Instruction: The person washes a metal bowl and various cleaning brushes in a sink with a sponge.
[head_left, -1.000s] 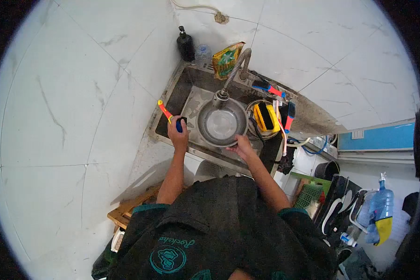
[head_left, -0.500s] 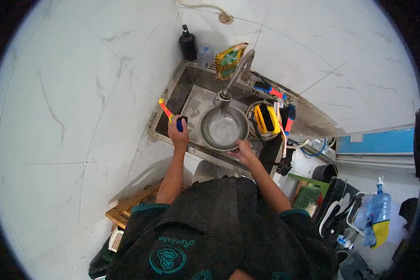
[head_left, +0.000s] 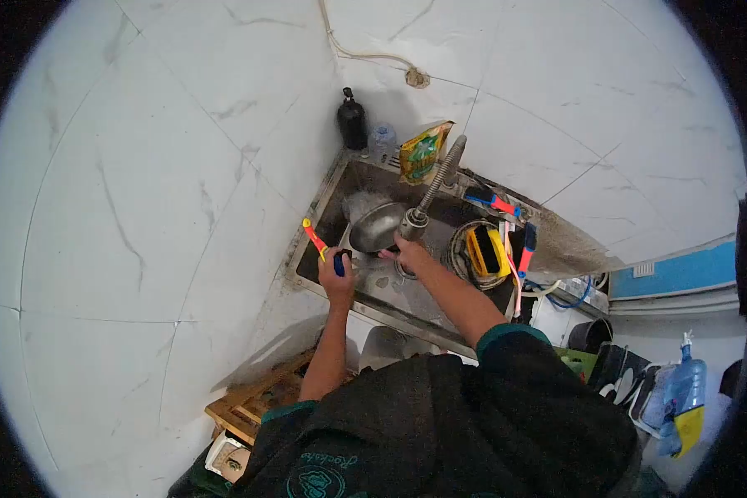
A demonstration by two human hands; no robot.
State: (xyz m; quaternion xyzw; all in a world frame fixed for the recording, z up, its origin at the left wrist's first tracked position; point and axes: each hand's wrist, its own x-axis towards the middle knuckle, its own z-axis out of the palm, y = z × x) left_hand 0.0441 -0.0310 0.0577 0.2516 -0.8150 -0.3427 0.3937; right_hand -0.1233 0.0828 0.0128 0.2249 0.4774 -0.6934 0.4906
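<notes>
In the sink [head_left: 415,305], a round metal bowl [head_left: 375,230] is tilted towards the far left, with water splashing by its far edge. My right hand [head_left: 407,252] is closed at the bowl's near right rim, beside the faucet head [head_left: 414,222], which hides part of the grip. My left hand [head_left: 337,275] is wrapped round a brush [head_left: 314,236] at the left side of the sink. Its red and yellow handle sticks up past the fingers, and its dark blue end shows on the right of the hand. The brush is apart from the bowl.
Along the back ledge stand a black pump bottle [head_left: 352,123], a clear plastic cup [head_left: 382,142] and a yellow-green pouch [head_left: 423,154]. A yellow brush [head_left: 487,251] lies in the sink's right side, near red-blue brushes [head_left: 526,249]. A wooden stool [head_left: 249,407] stands at lower left.
The bowl has gone from level under the faucet to tilted at the left, with water leaving it. My right hand moved with it. The left hand still holds the brush; the view has shifted.
</notes>
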